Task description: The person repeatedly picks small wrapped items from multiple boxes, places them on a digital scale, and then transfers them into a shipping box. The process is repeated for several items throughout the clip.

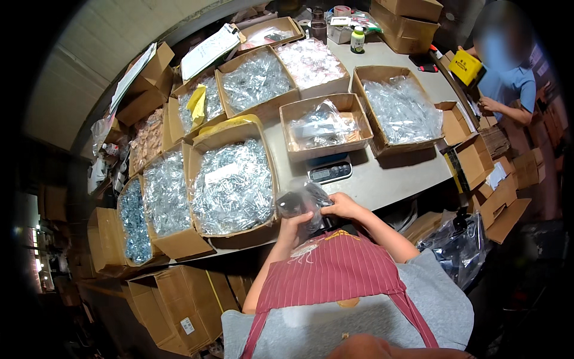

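Note:
A clear plastic bag (308, 200) with dark contents hangs between my hands at the table's front edge, in front of my red striped apron. My left hand (294, 229) is closed on its lower left side. The fingers of my right hand (342, 206) pinch the bag's right side. What exactly lies inside the bag cannot be made out. Just beyond my hands sits a scale (330, 173) with a dark display panel. A shallow cardboard box (327, 152) of small clear bags stands on or right behind it.
An open carton of small metal parts (234, 194) stands left of my hands, with several more cartons of bagged parts around it. At the right is another carton of clear bags (402, 113). A person (508, 90) at the far right holds a yellow box (466, 67).

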Tool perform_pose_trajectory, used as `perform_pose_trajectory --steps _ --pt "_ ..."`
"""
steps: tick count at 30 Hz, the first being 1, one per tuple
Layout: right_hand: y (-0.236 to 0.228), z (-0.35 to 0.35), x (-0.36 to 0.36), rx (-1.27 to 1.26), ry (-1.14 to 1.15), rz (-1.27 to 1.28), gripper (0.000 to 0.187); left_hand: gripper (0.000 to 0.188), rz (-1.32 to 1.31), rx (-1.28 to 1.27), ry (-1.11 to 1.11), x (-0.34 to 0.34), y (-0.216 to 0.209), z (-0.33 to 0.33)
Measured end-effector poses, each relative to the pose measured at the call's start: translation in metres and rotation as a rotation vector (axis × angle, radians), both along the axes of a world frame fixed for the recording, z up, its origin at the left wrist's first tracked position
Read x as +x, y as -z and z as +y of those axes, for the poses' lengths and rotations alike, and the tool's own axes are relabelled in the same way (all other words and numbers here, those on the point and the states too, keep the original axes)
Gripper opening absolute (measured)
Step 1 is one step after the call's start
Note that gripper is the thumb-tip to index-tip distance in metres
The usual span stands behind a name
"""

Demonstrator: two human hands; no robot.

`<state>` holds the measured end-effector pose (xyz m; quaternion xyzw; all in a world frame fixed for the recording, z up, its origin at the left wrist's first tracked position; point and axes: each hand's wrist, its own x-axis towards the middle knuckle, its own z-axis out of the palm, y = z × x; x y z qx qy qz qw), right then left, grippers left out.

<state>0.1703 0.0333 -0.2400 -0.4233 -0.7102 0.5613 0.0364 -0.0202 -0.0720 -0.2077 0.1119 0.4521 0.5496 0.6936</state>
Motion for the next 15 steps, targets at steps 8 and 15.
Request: perform_pose_trajectory --steps 8,15 --pt "-0.093 -0.015 -0.026 0.154 -0.244 0.116 0.070 0.038 -0.084 0.159 0.256 -0.008 -0.069 0.026" --pt "-0.191 0.023 0.031 0.159 -0.356 0.612 0.052 0.038 -0.554 0.583 0.087 -0.033 -0.081 0.037"
